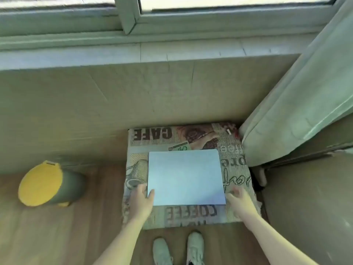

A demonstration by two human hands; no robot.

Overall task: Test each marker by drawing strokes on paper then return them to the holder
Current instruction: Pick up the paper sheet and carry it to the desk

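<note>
Here, in the head view, a flat pale blue sheet of paper (186, 176) lies on a square cushioned stool with a coffee-print cloth cover (232, 159). The paper's long side runs from left to right. Its near edge is close to the person.

The left hand (140, 199) is at the near left corner of the paper. Its thumb lies on the paper's edge and the fingers look fairly straight, so it touches the sheet and does not seem to grip it. The right hand (240, 200) is just beside the near right corner. It is blurry. Its fingers look loose and they hold nothing. I cannot tell if it touches the paper. The two hands are well apart, one at each end of the paper's near edge.

No markers show on the stool or in the hands. A grey round container with a yellow lid (47, 183) stands on the brown wooden floor (63, 236), far off to the left. It may be the holder, but the lid hides what is inside. If so, the left hand is the nearer one, and it would have to reach left, away from the paper.

Two pale shoes (178, 247) show on the floor near the stool.
</note>
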